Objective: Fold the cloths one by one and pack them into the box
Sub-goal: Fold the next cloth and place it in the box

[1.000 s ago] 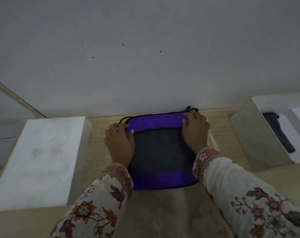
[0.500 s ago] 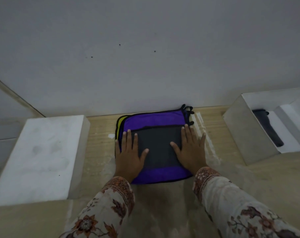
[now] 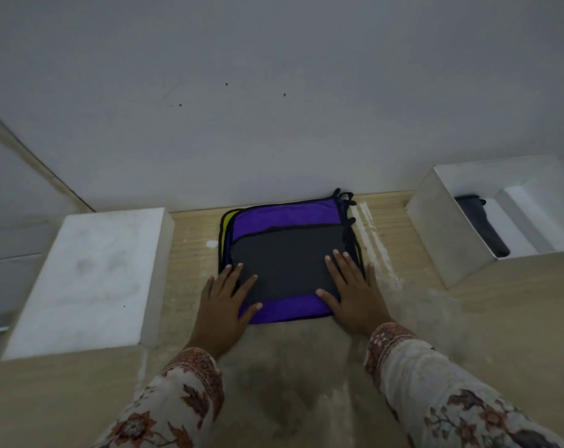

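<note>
Both arms wear long, loose sleeves of pale cream cloth printed with rust-brown and dark flowers. Each sleeve ends in a broad patterned orange-brown cuff band, the left sleeve and the right sleeve alike.

No text, label, brand, number or sign could be read anywhere in the view.
</note>
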Demonstrator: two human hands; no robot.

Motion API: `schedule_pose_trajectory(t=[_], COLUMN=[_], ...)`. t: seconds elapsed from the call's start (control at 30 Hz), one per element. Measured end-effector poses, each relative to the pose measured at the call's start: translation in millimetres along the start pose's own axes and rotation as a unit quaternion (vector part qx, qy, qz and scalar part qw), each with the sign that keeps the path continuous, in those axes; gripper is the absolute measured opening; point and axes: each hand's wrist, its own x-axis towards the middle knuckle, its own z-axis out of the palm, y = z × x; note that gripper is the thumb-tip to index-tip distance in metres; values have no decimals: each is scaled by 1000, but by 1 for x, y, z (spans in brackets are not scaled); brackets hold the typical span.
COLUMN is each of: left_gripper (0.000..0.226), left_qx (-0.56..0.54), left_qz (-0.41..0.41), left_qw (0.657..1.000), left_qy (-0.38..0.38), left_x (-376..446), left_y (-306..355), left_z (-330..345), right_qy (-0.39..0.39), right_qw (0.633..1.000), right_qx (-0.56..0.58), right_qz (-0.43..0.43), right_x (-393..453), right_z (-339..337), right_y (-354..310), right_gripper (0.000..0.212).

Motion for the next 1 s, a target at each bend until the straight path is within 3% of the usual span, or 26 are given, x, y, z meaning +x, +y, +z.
schedule_pose_trajectory(t=[0.13, 0.23, 0.3, 0.4, 0.47, 0.53, 0.63, 0.73, 0.8, 0.9, 0.93, 1.0], left_gripper=[29, 24, 23, 21, 18, 16, 17, 47, 68, 76, 75, 59], left_qx=[38, 46, 46, 37, 10, -26, -130, -210, -312, -510, -543, -570], left_qz=[21, 33, 32, 59, 89, 97, 18, -122, -224, -369, -394, -421], left_qw=[992, 987, 984, 982, 979, 977, 974, 951, 914, 777, 742, 705], left_qy=[115, 151, 167, 178, 183, 186, 183, 192, 134, 11, -8, -5], left_x=[-7, 1, 7, 19, 28, 34, 30, 22, 24, 45, 53, 69], left_y=[-4, -1, 0, 2, 4, 5, 3, -4, -3, 6, 8, 6], left_z=[-7, -13, -21, -38, -51, -61, -67, -58, -53, -51, -51, -48], right_qy=[-26, 13, 28, -7, -10, 36, 143, 173, 187, 203, 199, 177], right_qw=[996, 990, 992, 995, 994, 993, 984, 971, 962, 954, 953, 956], right_qx=[54, 79, 91, 88, 76, 68, 78, 158, 189, 211, 215, 216], right_qz=[68, 113, 77, -45, -84, -87, -67, -49, -54, -70, -78, -92], right_x=[1, 8, 14, 23, 31, 39, 47, 50, 49, 44, 42, 37], right_z=[-11, -26, -33, -39, -41, -42, -41, -43, -44, -47, -47, -44], right_y=[-7, -29, -52, -95, -124, -145, -154, -148, -146, -144, -144, -144], right_gripper=[68, 50, 53, 64, 61, 48, 19, 16, 16, 16, 16, 15])
